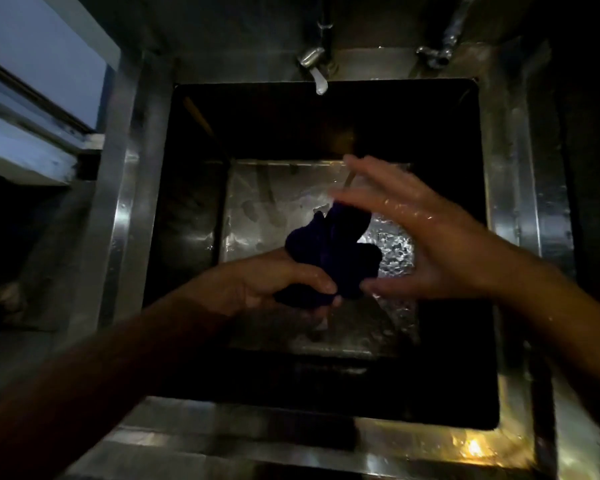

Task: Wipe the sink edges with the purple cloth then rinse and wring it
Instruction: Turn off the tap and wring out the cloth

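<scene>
The purple cloth (329, 258) is in the middle of the frame, held up over the deep metal sink (146, 237). It is bunched up in a dark, wet lump. The left hand (274, 289) holds the low end of it, with the fingers curled tight around the cloth. The right hand (416, 237) is just beside the cloth on the right. Its fingers are spread out and mostly straight, and they look blurry. The fingertips near the top of the cloth may touch it, but I cannot tell for sure. Both hands look shiny and wet.

At the top of the frame there is a tap (314, 69) with a pale spout. A thin line of water seems to come down toward the cloth, and the sink floor sparkles with water.

I think the wiping of the sink edges is done, because the cloth is away from the edges and over the bowl. This looks like the rinse part, or the very start of the squeeze. The cloth is not yet twisted tight, so the wringing is probably what is left to do.
</scene>
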`<state>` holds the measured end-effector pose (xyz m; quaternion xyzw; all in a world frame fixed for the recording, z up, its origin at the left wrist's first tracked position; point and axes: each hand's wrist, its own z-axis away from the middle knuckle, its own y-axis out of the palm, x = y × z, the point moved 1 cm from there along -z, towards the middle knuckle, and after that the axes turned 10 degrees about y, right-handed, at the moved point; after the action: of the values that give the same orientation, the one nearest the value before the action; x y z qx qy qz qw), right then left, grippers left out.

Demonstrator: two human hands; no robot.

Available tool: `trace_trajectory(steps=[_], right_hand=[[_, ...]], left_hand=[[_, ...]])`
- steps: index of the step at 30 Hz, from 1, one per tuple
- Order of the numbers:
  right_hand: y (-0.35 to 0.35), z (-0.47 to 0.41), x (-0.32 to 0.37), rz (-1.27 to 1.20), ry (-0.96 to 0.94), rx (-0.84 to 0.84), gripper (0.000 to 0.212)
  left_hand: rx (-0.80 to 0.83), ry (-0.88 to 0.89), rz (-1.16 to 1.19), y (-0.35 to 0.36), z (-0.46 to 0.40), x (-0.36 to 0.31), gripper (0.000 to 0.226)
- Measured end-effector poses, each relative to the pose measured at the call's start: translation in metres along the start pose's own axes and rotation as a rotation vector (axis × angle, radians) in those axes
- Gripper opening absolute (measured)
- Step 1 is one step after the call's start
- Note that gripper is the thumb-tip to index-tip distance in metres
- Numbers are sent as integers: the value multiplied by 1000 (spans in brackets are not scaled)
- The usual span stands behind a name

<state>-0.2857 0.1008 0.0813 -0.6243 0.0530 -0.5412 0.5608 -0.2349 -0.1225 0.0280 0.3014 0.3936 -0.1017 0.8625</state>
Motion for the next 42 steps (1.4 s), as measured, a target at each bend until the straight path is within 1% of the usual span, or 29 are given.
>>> trace_trajectory(steps=[1, 2, 3, 5, 7, 9, 10, 11, 12, 14, 16, 18, 20, 22, 23, 25, 27, 30, 32, 35, 36, 38, 39, 40, 41, 42], right_hand=[[7, -2, 5, 175, -68, 46, 107], [16, -6, 10, 289, -130, 71, 112], [25, -10, 13, 340, -175, 78, 114], [40, -19, 13, 366, -225, 23, 112], [49, -26, 10, 387, -220, -84, 99], [56, -30, 6, 471, -176, -201, 73], [59, -33, 2, 508, -148, -255, 60], [63, -36, -1, 535, -122, -293, 50], [64, -40, -2, 555, -100, -303, 44], [63, -50, -1, 596, -41, -280, 44], [61, -59, 4, 637, 77, -163, 51], [63, -67, 5, 553, 162, -40, 53], [72, -74, 3, 460, 256, 60, 44], [88, -80, -3, 402, 359, 146, 31], [96, -83, -7, 371, 407, 191, 26], [110, -90, -13, 326, 482, 275, 21], [116, -96, -18, 240, 562, 374, 19], [115, -99, -30, 28, 636, 533, 21], [109, -99, -34, -39, 653, 636, 22], [105, -99, -36, -66, 630, 780, 31], [102, -98, -35, -66, 619, 806, 34], [96, -97, -34, -65, 609, 832, 39], [93, -96, -34, -92, 616, 809, 32], [90, -93, -35, -139, 634, 763, 15], [86, -91, -37, -198, 634, 692, 10], [84, -89, -41, -250, 622, 601, 40]], left_hand=[[10, -46, -61, -5, -1, -4, 29], [30, -91, -109, -7, -1, -10, 24], [52, -139, -138, -9, -4, -12, 22], [118, -225, -169, -12, -8, -19, 22], [172, -267, -220, -16, -11, -25, 26], [189, -295, -258, -18, -16, -31, 16], [197, -303, -265, -19, -18, -33, 16], [203, -311, -266, -22, -21, -36, 24], [209, -324, -277, -25, -23, -37, 32], [198, -345, -404, -29, -30, -42, 35], [137, -364, -658, -29, -38, -44, 22], [46, -352, -871, -29, -45, -41, 22], [-28, -323, -996, -32, -51, -30, 26], [-30, -309, -1147, -35, -54, -15, 28], [-30, -313, -1244, -36, -55, -8, 28], [-95, -297, -1462, -37, -56, 3, 29], [-131, -217, -1599, -40, -60, 11, 37], [-119, -43, -1723, -43, -64, 25, 68], [-147, 80, -1808, -38, -63, 31, 74], [-215, 200, -1822, -29, -59, 38, 79], [-233, 198, -1795, -27, -57, 39, 82], [-265, 126, -1660, -23, -56, 37, 81], [-274, 63, -1577, -24, -57, 33, 78], [-277, 11, -1497, -25, -57, 27, 72], [-277, -34, -1404, -27, -57, 22, 62], [-281, -57, -1283, -28, -56, 16, 47]])
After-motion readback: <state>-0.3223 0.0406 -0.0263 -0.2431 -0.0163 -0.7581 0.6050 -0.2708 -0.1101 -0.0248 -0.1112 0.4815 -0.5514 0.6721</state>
